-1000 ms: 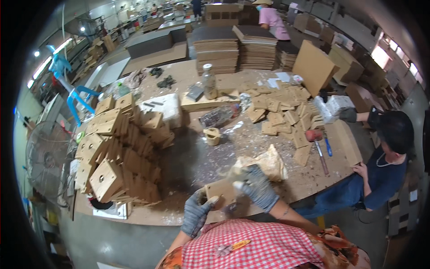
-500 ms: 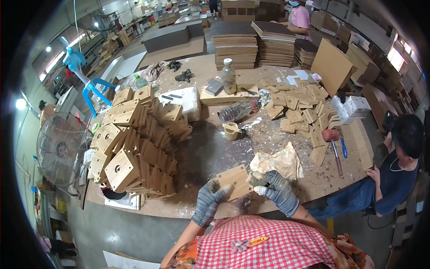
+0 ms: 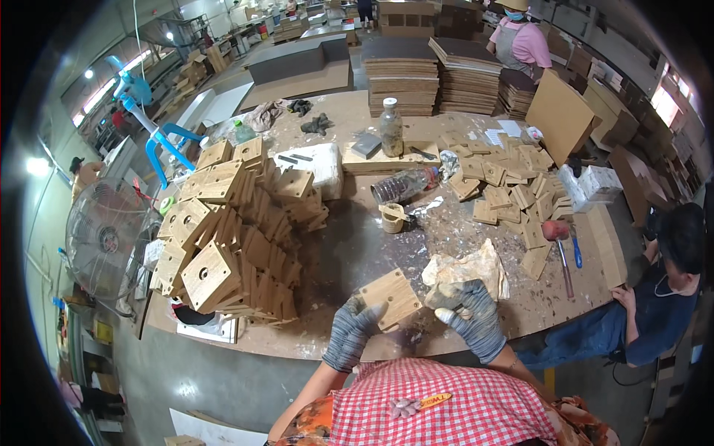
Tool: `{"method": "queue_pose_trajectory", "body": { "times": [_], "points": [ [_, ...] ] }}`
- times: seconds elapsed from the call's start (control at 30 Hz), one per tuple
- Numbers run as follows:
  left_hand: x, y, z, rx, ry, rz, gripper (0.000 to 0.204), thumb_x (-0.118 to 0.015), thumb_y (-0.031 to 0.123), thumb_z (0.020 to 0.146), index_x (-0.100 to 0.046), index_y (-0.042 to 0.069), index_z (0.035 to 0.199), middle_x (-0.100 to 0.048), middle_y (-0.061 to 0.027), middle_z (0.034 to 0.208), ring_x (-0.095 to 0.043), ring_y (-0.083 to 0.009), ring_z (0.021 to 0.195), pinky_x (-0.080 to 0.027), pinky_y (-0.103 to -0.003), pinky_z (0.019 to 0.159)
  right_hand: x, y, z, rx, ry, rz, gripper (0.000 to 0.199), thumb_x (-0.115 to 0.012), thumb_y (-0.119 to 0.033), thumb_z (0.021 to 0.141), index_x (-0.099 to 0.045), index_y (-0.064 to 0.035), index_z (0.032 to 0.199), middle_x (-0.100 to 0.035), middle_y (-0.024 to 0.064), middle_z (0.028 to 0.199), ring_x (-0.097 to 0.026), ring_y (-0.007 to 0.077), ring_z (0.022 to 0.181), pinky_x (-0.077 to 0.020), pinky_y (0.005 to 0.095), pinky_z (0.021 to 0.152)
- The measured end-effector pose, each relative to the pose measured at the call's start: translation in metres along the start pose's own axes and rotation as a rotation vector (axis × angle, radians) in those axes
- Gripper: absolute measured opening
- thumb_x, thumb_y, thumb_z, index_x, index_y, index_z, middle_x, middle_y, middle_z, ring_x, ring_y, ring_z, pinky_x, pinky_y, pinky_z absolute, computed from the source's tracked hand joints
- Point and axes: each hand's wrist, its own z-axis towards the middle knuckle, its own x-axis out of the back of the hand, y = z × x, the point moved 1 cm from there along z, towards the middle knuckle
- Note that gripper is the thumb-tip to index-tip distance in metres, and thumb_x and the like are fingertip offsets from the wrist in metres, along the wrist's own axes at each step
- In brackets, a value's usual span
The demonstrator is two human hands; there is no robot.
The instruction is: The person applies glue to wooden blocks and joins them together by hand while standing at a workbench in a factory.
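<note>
A busy workshop stretches out behind a large, glue-spattered desk, with tall stacks of flat boards at its far edge and a standing fan off to the left. At the near edge, the person's gloved left hand is closed on the lower left corner of a small square wooden panel, tilting it up off the desk so that its face is turned toward the right hand. The gloved right hand is clenched around a crumpled rag, whose loose bulk lies on the desk just beside the panel; the grip looks suited to wiping the panel's surface. To the left, a big heap of similar square panels, some with a round hole in the middle, leans in overlapping rows, seemingly so that each can be picked off easily. Across the desk more small panels lie scattered flat, near a hammer with a red head. A plastic bottle lies on its side by a small cup, and a glass bottle stands upright farther back. A seated person in dark blue works at the right end.
</note>
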Motion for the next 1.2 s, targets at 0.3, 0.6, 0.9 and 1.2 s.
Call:
{"method": "queue_pose_trajectory", "body": {
  "times": [0.3, 0.6, 0.9, 1.2],
  "points": [
    [0.009, -0.024, 0.017, 0.125, -0.039, -0.476, 0.042, -0.066, 0.009, 0.078, -0.054, -0.002, 0.117, -0.063, -0.0123, 0.108, -0.064, -0.0248, 0.094, -0.055, -0.036, 0.08, -0.06, 0.121, 0.001, 0.017, -0.135, -0.093, 0.041, -0.069, -0.023, 0.08, -0.062, -0.0046, 0.116, -0.056, 0.0135, 0.117, -0.055, 0.0279, 0.104, -0.0431, 0.037, 0.095],
    [0.05, -0.085, 0.033, 0.24, 0.053, -0.421, 0.049, -0.068, 0.005, 0.075, -0.051, -0.001, 0.121, -0.062, -0.0141, 0.111, -0.061, -0.0296, 0.102, -0.05, -0.041, 0.093, -0.015, 0.133, 0.003, -0.224, 0.202, -0.567, 0.05, -0.069, -0.024, 0.069, -0.057, 0.0001, 0.111, -0.054, 0.018, 0.108, -0.049, 0.0341, 0.104, -0.0343, 0.0433, 0.098],
    [0.007, -0.072, 0.033, 0.14, -0.036, -0.375, 0.042, -0.069, 0.004, 0.079, -0.054, -0.001, 0.118, -0.063, -0.0104, 0.105, -0.064, -0.0234, 0.093, -0.055, -0.035, 0.077, 0.027, 0.148, 0.0, -0.214, 0.315, -0.685, 0.03, -0.076, -0.03, 0.064, -0.07, -0.0024, 0.075, -0.054, 0.0197, 0.111, -0.047, 0.0379, 0.104, -0.0366, 0.0434, 0.095],
    [-0.02, -0.057, 0.033, 0.231, -0.073, -0.387, 0.044, -0.065, 0.005, 0.084, -0.049, -0.001, 0.125, -0.061, -0.0106, 0.115, -0.06, -0.0256, 0.105, -0.052, -0.039, 0.089, -0.049, 0.063, -0.015, -0.025, 0.161, 0.151, 0.03, -0.073, -0.008, 0.076, -0.057, -0.0022, 0.101, -0.057, 0.0028, 0.104, -0.058, 0.0129, 0.09, -0.0491, 0.0228, 0.077]
  ]
}}
